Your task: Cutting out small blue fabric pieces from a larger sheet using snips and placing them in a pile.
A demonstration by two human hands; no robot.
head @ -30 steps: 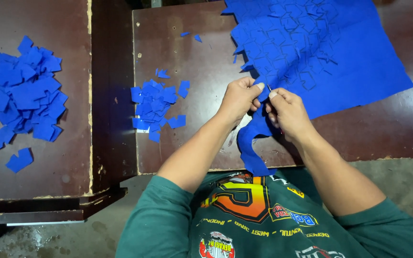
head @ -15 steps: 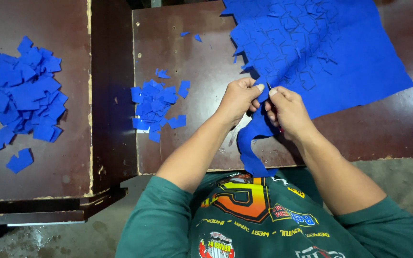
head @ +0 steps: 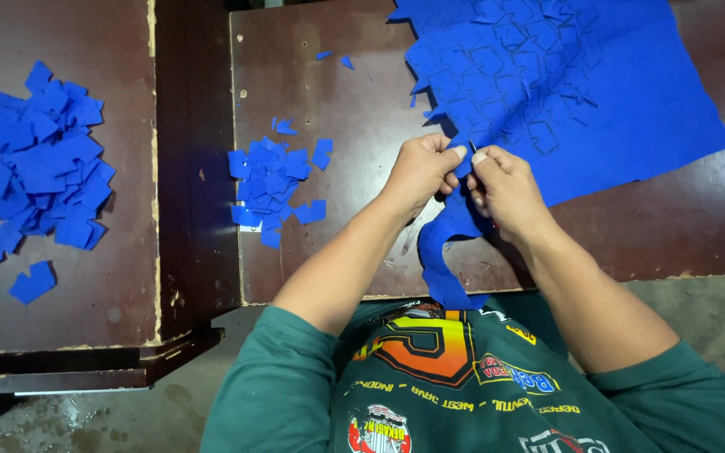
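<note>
So: 2 hands (1 blue sheet), 2 piles.

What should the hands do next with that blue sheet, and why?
Probably pull the pinched piece free and drop it on the small pile. The left hand and right hand both pinch the edge of the blue pre-cut sheet, where outlined shapes are still attached, and a spent strip hangs below. Loose pieces already lie heaped to the left.

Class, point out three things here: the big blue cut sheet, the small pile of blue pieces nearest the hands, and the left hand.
blue cut sheet (head: 631, 109), head view, its uncut right part.
small pile of blue pieces (head: 272, 180), head view, pile's middle.
left hand (head: 419, 168), head view, back of hand.
</note>
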